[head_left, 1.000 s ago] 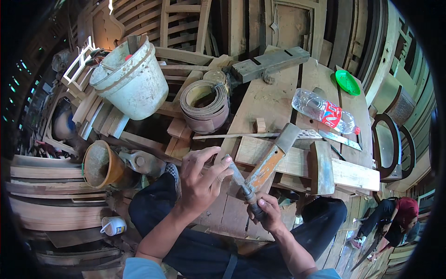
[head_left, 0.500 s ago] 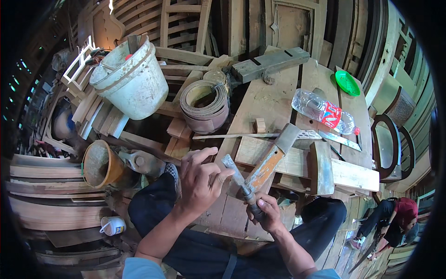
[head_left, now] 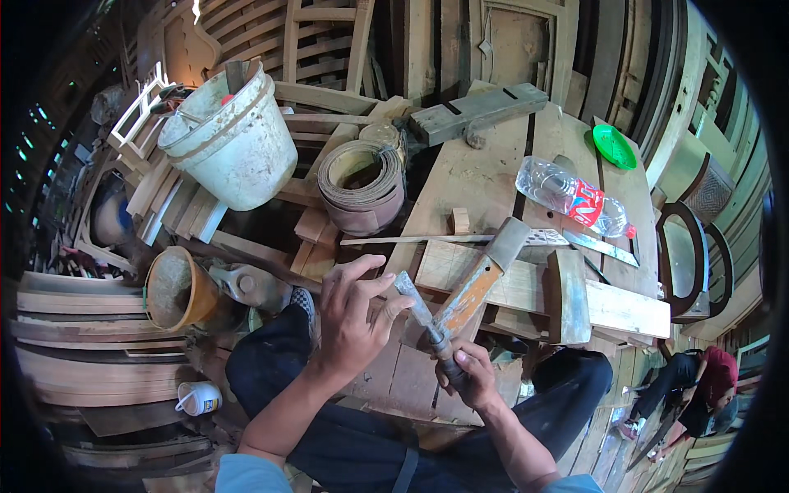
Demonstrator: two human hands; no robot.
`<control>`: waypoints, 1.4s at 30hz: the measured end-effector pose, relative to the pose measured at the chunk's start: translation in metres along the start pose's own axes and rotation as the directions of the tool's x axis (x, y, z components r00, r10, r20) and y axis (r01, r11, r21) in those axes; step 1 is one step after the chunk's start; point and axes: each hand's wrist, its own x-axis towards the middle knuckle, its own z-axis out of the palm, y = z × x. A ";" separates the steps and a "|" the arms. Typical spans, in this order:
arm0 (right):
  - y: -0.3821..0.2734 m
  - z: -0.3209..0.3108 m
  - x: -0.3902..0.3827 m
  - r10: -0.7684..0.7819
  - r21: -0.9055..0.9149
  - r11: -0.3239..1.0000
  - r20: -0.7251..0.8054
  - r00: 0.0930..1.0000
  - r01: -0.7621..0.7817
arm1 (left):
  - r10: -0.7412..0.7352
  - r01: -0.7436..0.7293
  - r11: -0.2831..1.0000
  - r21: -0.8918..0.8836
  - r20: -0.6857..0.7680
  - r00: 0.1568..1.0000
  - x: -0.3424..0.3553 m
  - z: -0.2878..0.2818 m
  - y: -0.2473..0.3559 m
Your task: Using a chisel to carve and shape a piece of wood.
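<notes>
Fingertips of the left hand (head_left: 352, 324) have come away from the end of the chisel (head_left: 415, 302), which they overlapped a second ago; the blade's tip now shows clear just to their right. The right hand (head_left: 470, 374) and the chisel keep almost the same place, and the things around them lie as before.

Nearest, between the person's bent legs, the right hand's grip is closed around the chisel's dark handle, the blade slanting far and left. The left hand's grip is part open and holds nothing, its fingers curled and spread beside the blade; whether the thumb touches the metal I cannot tell.

Just beyond the chisel, a worn orange handle with a grey head (head_left: 481, 279) leans far and right across a pale plank (head_left: 620, 308). A curved block (head_left: 569, 297) with a bluish face stands at its right. To the left are an orange bucket (head_left: 197, 289) and, farther, a large white bucket (head_left: 238, 152).

On the far part of the table (head_left: 477, 185) a clear bottle with a red label (head_left: 585, 201) lies on its side, with a green dish (head_left: 615, 146) farther right. Left of these stands a brown coiled roll (head_left: 362, 215), and beyond it a grey notched beam (head_left: 485, 111)
</notes>
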 end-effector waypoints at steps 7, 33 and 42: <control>0.002 -0.002 0.001 -0.007 0.007 1.000 -0.001 1.000 0.007 | 0.008 -0.010 0.999 0.031 0.086 0.996 0.007 -0.003 0.006; 0.005 -0.007 -0.001 -0.032 -0.028 0.999 0.022 0.999 0.033 | -0.018 0.019 0.998 -0.054 0.028 0.999 0.002 0.001 0.000; 0.004 -0.005 0.000 -0.050 -0.101 0.994 -0.042 0.998 0.045 | -0.020 0.021 0.997 -0.071 0.017 1.000 0.001 0.003 -0.002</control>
